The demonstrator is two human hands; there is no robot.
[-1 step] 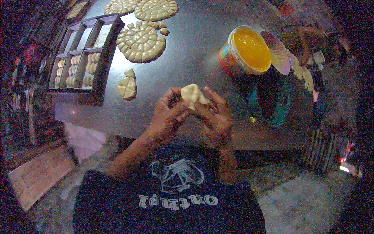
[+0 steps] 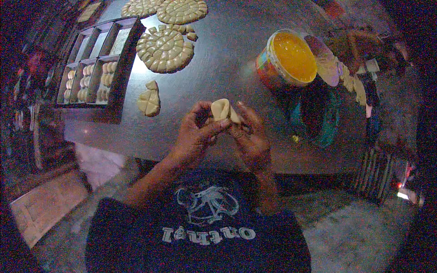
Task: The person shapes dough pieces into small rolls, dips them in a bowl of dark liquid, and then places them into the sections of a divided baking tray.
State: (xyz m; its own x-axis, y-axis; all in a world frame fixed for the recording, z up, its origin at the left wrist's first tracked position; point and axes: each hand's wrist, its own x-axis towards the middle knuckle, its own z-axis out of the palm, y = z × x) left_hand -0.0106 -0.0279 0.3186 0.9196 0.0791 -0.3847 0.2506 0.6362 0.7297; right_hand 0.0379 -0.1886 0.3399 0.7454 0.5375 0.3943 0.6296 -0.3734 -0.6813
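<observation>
Between my two hands, above the near part of the table, is a small pale piece of dough (image 2: 221, 109), bent into a folded, cupped shape. My left hand (image 2: 196, 132) pinches its left and lower side, the thumb pressed along the near edge. On the other side the fingers of my right hand (image 2: 251, 139) grip the dough's right edge. A few cut dough pieces (image 2: 149, 102) lie together on the table to the left of my hands. Farther off is a round, flat slab of dough (image 2: 165, 50) scored into many small pieces.
At the left stands a dark divided tray (image 2: 119, 63) with rows of shaped dough in its near compartments. More scored dough rounds (image 2: 182, 11) lie at the far edge. To the right, a tilted tub (image 2: 291, 57) of orange-yellow filling rests by a teal ring-shaped thing (image 2: 330, 120).
The dough in my fingers has changed shape slightly, its top now curled into a rounder fold. My left thumb has shifted up along it. Everything else stays in place.
</observation>
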